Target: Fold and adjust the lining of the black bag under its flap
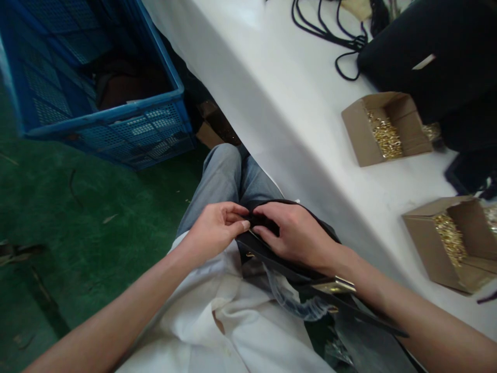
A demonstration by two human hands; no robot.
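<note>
A black handbag (279, 254) with gold-coloured fittings lies across my lap, its opening facing up. My left hand (217, 228) is closed at the left end of that opening, thumb and fingers pinching the bag's edge. From the right, my right hand (297, 228) reaches over the opening, its curled fingers gripping the dark material near my left fingertips. What lies between the fingertips is dark and hard to make out. A gold clasp (334, 286) shows on the bag below my right wrist. Clear plastic wrap (298, 300) hangs around part of the bag.
A blue plastic crate (128, 114) with dark items inside stands on the green floor, upper left. On the white-covered table (279, 93) are two cardboard boxes, a nearer box (423, 248) and a farther box (355, 132), holding small gold pieces, plus black cords (326, 33) and black bags (438, 31).
</note>
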